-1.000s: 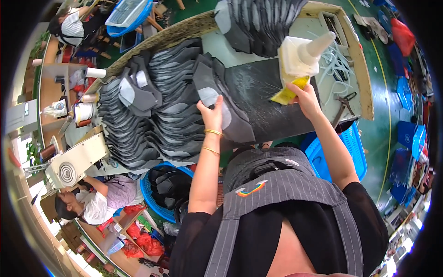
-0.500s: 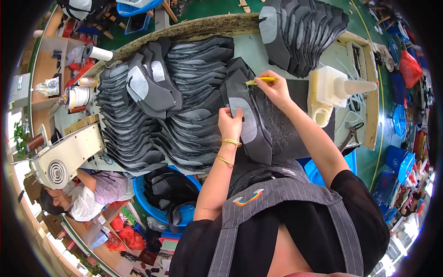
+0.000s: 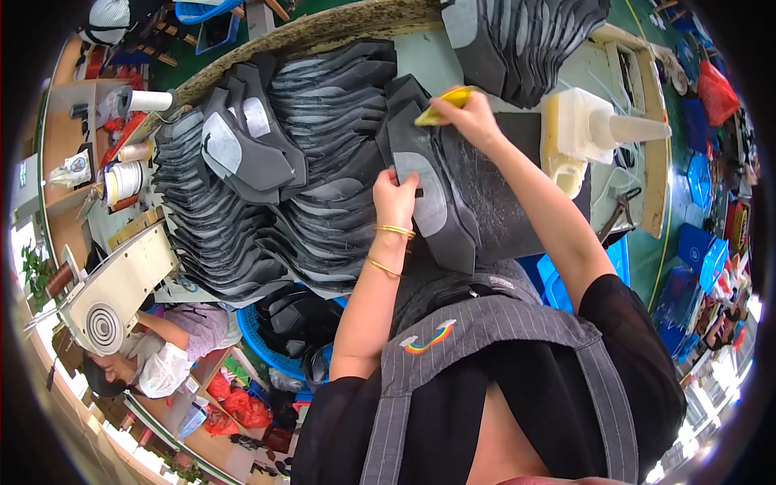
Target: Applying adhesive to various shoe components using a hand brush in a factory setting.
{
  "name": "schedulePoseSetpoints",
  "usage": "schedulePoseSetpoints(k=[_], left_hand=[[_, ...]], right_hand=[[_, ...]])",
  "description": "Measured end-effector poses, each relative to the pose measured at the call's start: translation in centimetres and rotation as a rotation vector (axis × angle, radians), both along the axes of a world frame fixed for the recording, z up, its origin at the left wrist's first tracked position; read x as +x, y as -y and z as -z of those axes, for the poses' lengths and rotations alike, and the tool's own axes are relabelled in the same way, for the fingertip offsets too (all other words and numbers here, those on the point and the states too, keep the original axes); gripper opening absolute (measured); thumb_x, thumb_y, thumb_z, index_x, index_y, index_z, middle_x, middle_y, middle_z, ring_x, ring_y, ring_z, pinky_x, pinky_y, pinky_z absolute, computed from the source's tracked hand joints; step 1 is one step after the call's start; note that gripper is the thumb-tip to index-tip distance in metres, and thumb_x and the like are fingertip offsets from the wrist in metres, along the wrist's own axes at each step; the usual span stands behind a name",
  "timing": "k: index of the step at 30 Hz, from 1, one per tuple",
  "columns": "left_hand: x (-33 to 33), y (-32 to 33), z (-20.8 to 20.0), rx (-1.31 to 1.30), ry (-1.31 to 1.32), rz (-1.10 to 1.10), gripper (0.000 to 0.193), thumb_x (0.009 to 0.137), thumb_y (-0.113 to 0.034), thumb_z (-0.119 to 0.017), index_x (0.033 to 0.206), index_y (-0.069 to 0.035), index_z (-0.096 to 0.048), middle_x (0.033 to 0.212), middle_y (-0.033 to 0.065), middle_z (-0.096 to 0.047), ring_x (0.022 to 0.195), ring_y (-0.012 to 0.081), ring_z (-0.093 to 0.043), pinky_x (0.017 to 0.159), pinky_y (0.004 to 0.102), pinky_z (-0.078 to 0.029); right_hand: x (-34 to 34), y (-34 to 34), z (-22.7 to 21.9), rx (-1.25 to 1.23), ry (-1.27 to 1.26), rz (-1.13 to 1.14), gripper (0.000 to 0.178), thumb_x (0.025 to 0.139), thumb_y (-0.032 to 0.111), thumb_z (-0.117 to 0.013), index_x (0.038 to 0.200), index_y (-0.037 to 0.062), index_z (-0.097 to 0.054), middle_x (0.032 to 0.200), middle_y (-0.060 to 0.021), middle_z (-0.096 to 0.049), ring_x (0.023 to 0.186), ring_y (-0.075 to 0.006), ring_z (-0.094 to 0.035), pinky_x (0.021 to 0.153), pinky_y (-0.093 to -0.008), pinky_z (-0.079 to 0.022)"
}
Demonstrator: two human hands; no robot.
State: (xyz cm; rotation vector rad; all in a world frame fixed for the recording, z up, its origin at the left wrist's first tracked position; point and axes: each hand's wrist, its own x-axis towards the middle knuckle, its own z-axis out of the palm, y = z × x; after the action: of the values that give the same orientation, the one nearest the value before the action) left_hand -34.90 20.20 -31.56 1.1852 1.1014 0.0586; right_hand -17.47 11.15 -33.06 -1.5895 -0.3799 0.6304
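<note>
A dark grey, shoe-part-like panel (image 3: 449, 240) with a pale grey patch lies in front of me, overlapping similar pieces. My left hand (image 3: 394, 198) is closed at its left edge, the thumb pressing on the pale patch. Above the panel's far end, my right hand (image 3: 473, 121) grips a flat yellow tool (image 3: 430, 119), perhaps a scraper; its tip is over or against the panel, I cannot tell which. Under the right forearm a dark mat (image 3: 505, 218) shows whitish smears.
Rows of overlapping panels (image 3: 327, 105) fill the table's left; another stack (image 3: 517, 40) lies far right. A translucent bottle with a cone nozzle (image 3: 574, 129) and pliers-like tool (image 3: 621, 212) stand right. Sewing machine (image 3: 121, 283) and a person (image 3: 182, 339) are left; a blue basket (image 3: 250, 335) is below.
The yellow tool has turned in my right hand, showing more of its flat face, and the hand has shifted slightly left. My left hand keeps its hold. The whole view has shifted a little.
</note>
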Motion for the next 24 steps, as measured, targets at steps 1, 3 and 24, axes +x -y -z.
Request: schedulePoseSetpoints(k=[1,3,24], left_hand=[[-0.3,-0.1,0.8,-0.003,0.028,-0.011,0.027,0.077,-0.005,-0.066,0.099,0.007,-0.056,0.082,0.0081,-0.063,0.070,0.0132,-0.058,0.064,0.0251,-0.046],[-0.9,-0.5,2.3,-0.084,0.002,-0.006,0.025,0.077,-0.005,-0.065,0.099,0.005,-0.057,0.081,0.0071,-0.063,0.069,0.0132,-0.058,0.062,0.0251,-0.046],[-1.4,-0.4,5.2,0.124,0.277,-0.046,0.027,0.083,-0.007,-0.062,0.104,0.002,-0.047,0.095,0.0080,-0.059,0.082,0.0138,-0.056,0.073,0.0260,-0.047]], right_hand=[[-1.0,0.7,-0.4,-0.071,-0.118,-0.028,0.024,0.080,0.023,-0.066,0.079,-0.0006,-0.062,0.073,-0.0054,-0.063,0.062,-0.0102,-0.059,0.055,-0.0229,-0.047],[-2.8,2.6,-1.4,-0.180,-0.325,-0.037,0.023,0.077,0.024,-0.067,0.077,0.0014,-0.062,0.074,-0.0065,-0.064,0.062,-0.0115,-0.060,0.052,-0.0231,-0.047],[-10.1,10.4,-0.3,-0.096,0.098,-0.325,0.011,0.079,0.011,-0.067,0.081,0.0028,-0.060,0.075,-0.0011,-0.059,0.070,-0.0067,-0.054,0.065,-0.0220,-0.044]])
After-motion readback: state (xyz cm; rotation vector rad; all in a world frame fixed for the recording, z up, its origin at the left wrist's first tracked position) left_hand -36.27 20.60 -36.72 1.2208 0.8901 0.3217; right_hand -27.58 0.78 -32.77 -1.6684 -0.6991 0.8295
